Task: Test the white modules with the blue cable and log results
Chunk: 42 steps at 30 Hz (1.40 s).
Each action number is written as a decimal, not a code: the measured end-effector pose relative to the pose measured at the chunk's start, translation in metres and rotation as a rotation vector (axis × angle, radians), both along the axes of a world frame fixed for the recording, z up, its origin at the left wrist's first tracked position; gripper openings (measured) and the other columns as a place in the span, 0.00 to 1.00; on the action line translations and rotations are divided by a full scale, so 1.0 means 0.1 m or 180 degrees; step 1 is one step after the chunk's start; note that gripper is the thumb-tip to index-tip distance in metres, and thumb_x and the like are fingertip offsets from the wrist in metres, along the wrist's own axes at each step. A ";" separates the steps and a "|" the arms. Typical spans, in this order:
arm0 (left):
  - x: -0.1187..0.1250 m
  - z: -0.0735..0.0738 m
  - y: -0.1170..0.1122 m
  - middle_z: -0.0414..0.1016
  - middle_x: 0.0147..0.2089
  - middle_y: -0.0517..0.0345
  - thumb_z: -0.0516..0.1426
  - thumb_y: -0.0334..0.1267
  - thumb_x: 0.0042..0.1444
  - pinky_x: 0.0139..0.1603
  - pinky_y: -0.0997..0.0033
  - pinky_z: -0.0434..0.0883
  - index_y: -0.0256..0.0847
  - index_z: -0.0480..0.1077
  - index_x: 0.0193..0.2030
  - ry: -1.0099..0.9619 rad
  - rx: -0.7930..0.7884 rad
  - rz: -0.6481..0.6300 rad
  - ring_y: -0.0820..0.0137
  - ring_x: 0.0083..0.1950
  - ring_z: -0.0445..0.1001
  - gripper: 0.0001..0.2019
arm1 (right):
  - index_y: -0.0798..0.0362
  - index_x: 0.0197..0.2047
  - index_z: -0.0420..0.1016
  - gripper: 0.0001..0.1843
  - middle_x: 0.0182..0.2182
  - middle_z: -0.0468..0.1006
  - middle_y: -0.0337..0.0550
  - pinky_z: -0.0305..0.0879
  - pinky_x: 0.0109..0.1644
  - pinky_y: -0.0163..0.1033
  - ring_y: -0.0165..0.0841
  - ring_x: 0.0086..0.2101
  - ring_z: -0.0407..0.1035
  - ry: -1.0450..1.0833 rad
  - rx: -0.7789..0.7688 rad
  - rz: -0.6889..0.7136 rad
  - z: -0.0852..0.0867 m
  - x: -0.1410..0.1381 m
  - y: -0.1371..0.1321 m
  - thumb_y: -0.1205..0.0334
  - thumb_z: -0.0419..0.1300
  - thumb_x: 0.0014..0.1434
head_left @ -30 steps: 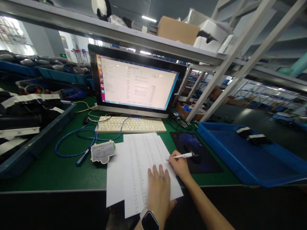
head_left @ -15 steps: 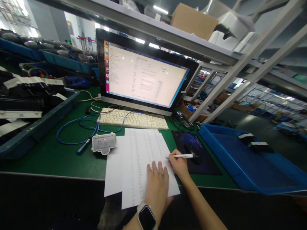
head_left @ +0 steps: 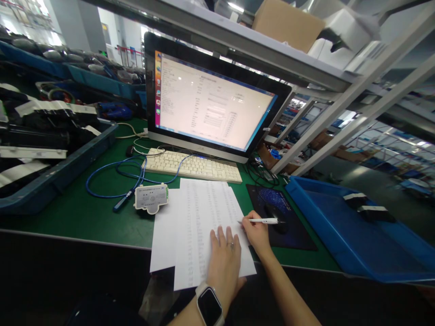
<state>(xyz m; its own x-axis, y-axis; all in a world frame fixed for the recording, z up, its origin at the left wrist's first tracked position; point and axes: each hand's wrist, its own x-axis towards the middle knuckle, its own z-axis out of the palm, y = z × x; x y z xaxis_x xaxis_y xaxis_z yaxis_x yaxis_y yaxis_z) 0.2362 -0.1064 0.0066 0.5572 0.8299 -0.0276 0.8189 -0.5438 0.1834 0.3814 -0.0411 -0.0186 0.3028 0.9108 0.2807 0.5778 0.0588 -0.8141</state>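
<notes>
My left hand (head_left: pixel 224 260) lies flat with spread fingers on a printed sheet of paper (head_left: pixel 193 226), a watch (head_left: pixel 209 305) on its wrist. Columns of small print run down the sheet, too blurred to read. Another sheet (head_left: pixel 163 240) shows from under its left side. Close by, my right hand (head_left: pixel 257 233) is closed around a white pen (head_left: pixel 267 221), its tip at the sheet's right edge. Left of the papers sits a small white device box (head_left: pixel 151 198) joined to a blue cable (head_left: pixel 102 196).
Behind the papers stand a cream keyboard (head_left: pixel 193 167) and a lit monitor (head_left: pixel 210 99). A black mouse (head_left: pixel 279 226) rests on a dark mouse pad (head_left: pixel 299 237). Right is a blue tray (head_left: pixel 340 235) with two black parts; a loaded bin (head_left: pixel 81 156) stands left. A shelf (head_left: pixel 272 50) crosses overhead.
The camera view has shifted slightly, so the desk things appear a little further right. The red light on the device box no longer shows. Both hands keep their places on the sheet.
</notes>
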 end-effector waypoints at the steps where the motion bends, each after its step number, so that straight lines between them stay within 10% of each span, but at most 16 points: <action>1: 0.00 0.00 0.00 0.45 0.68 0.35 0.57 0.58 0.49 0.64 0.36 0.46 0.31 0.50 0.66 0.0010 -0.0004 -0.0003 0.38 0.66 0.45 0.44 | 0.50 0.18 0.60 0.08 0.14 0.63 0.33 0.55 0.25 0.35 0.29 0.19 0.57 -0.0012 -0.0002 -0.0002 0.00 0.00 0.00 0.59 0.53 0.45; 42: -0.01 0.03 0.00 0.46 0.67 0.33 0.59 0.59 0.47 0.63 0.37 0.48 0.31 0.52 0.65 0.0048 0.0092 0.0000 0.38 0.66 0.47 0.46 | 0.49 0.20 0.56 0.10 0.14 0.60 0.32 0.51 0.23 0.34 0.27 0.18 0.54 0.0506 -0.0062 -0.0065 0.03 0.02 0.02 0.54 0.53 0.44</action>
<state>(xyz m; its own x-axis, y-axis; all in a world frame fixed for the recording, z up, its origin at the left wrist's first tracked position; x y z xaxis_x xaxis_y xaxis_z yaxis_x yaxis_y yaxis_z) 0.2354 -0.1061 0.0092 0.5569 0.8305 -0.0121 0.8216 -0.5486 0.1552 0.3835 -0.0386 -0.0152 0.3606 0.9088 0.2100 0.4424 0.0315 -0.8962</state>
